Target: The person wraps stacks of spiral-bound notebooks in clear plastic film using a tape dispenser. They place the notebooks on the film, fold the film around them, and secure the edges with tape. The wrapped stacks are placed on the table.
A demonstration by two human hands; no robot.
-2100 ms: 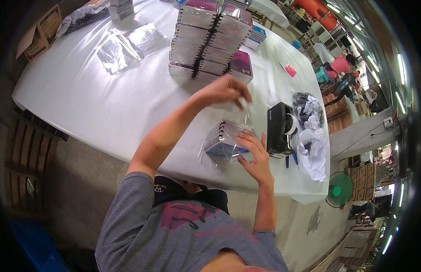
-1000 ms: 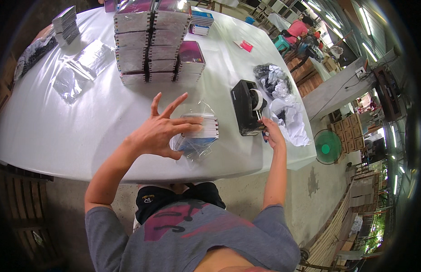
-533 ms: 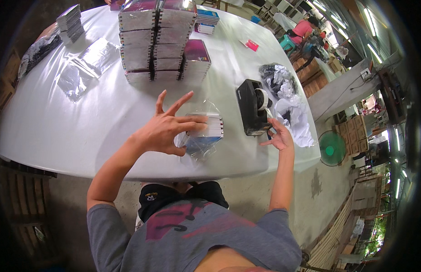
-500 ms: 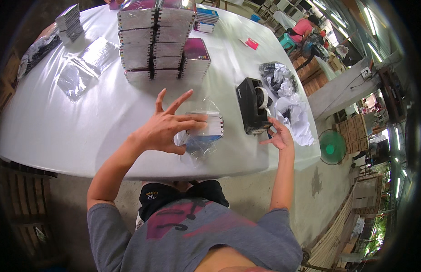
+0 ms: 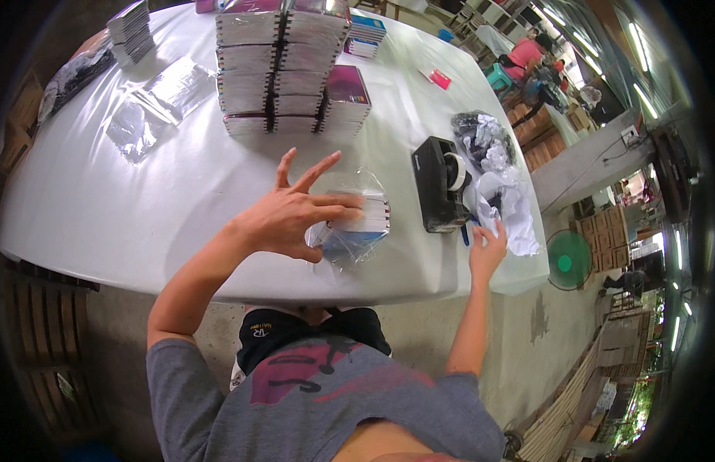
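Observation:
A small stack of spiral-bound notebooks (image 5: 370,222), loosely covered in clear plastic film, lies on the white table near its front edge. My left hand (image 5: 292,219) rests over its left side, fingers on top and thumb at the near side, with two fingers raised and spread. A black tape dispenser (image 5: 436,185) with a roll of tape (image 5: 455,172) stands to the right. Just beyond its near end, my right hand (image 5: 488,250) has thumb and fingers pinched together; whatever is between them is too small to make out. A blue pen-like object (image 5: 465,235) lies beside the dispenser.
Tall piles of wrapped spiral notebooks (image 5: 277,69) rise at the table's (image 5: 219,192) far middle. Flat clear plastic sheets (image 5: 157,108) lie at left, near another notebook pile (image 5: 130,35). Crumpled wrapping (image 5: 507,204) fills the right edge. A green fan (image 5: 567,262) stands beyond; a person (image 5: 524,54) sits farther off.
My right hand has come away from the dispenser's near end, slightly right and toward me, and its spread fingers have drawn together. My left hand stays on the notebooks.

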